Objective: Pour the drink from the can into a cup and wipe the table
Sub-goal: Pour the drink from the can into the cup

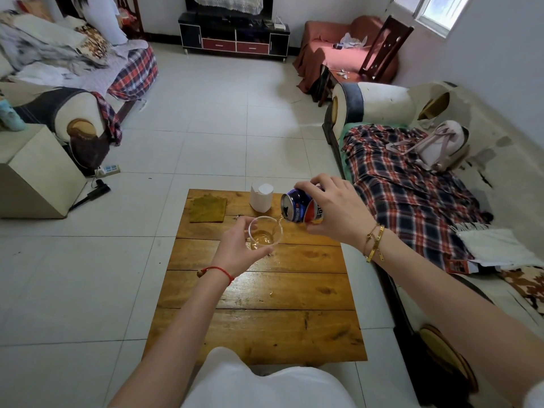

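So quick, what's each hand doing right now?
Left hand: holds the cup.
Right hand: grips the tilted can, pouring.

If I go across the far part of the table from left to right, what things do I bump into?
Green cloth → left hand holding the clear cup → blue can → right hand tipping it.
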`<action>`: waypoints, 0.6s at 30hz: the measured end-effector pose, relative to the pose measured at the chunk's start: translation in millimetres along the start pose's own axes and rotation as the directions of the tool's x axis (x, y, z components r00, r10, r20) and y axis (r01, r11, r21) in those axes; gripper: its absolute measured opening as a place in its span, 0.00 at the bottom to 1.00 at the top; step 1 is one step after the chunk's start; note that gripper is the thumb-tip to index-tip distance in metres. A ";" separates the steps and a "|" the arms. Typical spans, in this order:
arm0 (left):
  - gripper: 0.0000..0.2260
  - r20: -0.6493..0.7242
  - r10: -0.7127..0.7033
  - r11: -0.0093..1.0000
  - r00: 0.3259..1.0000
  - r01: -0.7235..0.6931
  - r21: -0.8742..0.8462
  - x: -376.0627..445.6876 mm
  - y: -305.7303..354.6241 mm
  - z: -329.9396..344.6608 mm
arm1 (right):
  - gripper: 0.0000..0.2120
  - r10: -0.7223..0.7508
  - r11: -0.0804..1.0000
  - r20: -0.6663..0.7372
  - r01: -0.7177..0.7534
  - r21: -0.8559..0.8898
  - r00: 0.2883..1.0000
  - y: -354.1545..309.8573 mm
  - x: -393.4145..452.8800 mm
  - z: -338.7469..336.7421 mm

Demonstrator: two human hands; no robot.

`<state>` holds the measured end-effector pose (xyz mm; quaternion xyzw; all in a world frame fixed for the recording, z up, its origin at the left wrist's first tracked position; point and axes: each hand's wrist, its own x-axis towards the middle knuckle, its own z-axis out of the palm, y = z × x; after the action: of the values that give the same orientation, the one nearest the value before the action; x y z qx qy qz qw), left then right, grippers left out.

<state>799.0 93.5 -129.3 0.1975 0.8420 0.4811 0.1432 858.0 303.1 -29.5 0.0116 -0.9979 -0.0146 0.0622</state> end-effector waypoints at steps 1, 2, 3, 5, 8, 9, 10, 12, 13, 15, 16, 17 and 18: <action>0.29 -0.002 0.000 1.000 1.000 0.000 -0.001 0.0 -0.6 -0.3 | 0.34 -0.001 1.000 -0.003 0.001 -0.002 1.000 -0.6 -0.1 0.1; 0.29 -0.005 0.002 1.000 1.000 -0.002 0.000 0.0 -1.0 -0.4 | 0.34 -0.002 1.000 -0.007 0.002 -0.004 1.000 -0.9 -0.4 0.2; 0.28 -0.007 0.005 1.000 1.000 -0.005 0.002 -0.2 -1.2 -0.6 | 0.34 -0.003 1.000 -0.011 0.003 -0.006 1.000 -1.1 -0.8 -0.2; 0.28 -0.007 0.010 1.000 1.000 -0.010 0.004 -0.8 -1.4 -1.0 | 0.35 -0.003 1.000 -0.013 0.003 -0.011 1.000 -1.5 -1.4 -0.7; 0.28 -0.006 0.013 1.000 1.000 -0.013 0.008 -1.5 -1.8 -1.6 | 0.35 -0.003 1.000 -0.012 0.003 -0.018 1.000 -2.9 -1.9 -1.0; 0.29 -0.007 0.014 1.000 1.000 -0.014 0.009 -1.9 -1.7 -1.7 | 0.35 -0.004 1.000 -0.014 0.004 -0.020 1.000 -3.0 -2.0 -1.3; 0.29 -0.006 0.014 1.000 1.000 -0.014 0.008 -2.2 -1.5 -1.8 | 0.35 -0.005 1.000 -0.014 0.004 -0.022 1.000 -3.2 -2.1 -1.7; 0.29 -0.005 0.012 1.000 1.000 -0.012 0.000 -2.8 -0.9 -1.6 | 0.35 -0.004 1.000 -0.012 0.004 -0.025 1.000 -3.3 -2.5 -2.3; 0.29 -0.004 0.012 1.000 1.000 -0.012 -0.002 -3.1 -0.5 -1.6 | 0.35 -0.004 1.000 -0.011 0.004 -0.027 1.000 -3.4 -2.5 -2.7; 0.30 -0.003 0.011 1.000 1.000 -0.011 -0.004 -3.9 0.2 -1.9 | 0.35 -0.005 1.000 -0.010 0.005 -0.029 1.000 -3.8 -2.6 -3.0; 0.30 -0.003 0.010 1.000 1.000 -0.010 -0.005 -4.2 0.2 -2.2 | 0.35 -0.006 1.000 -0.010 0.006 -0.028 1.000 -4.2 -2.7 -3.1; 0.30 -0.002 0.009 1.000 1.000 -0.009 -0.004 -4.6 0.1 -2.4 | 0.35 -0.007 1.000 -0.010 0.007 -0.028 1.000 -4.4 -2.8 -3.3; 0.29 -0.003 0.008 1.000 1.000 -0.008 -0.003 -4.8 0.0 -2.4 | 0.35 -0.008 1.000 -0.011 0.008 -0.027 1.000 -4.3 -2.8 -3.7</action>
<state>802.2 89.4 -127.9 0.2000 0.8407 0.4833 0.1402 861.4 298.8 -26.3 0.0147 -0.9972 -0.0282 0.0677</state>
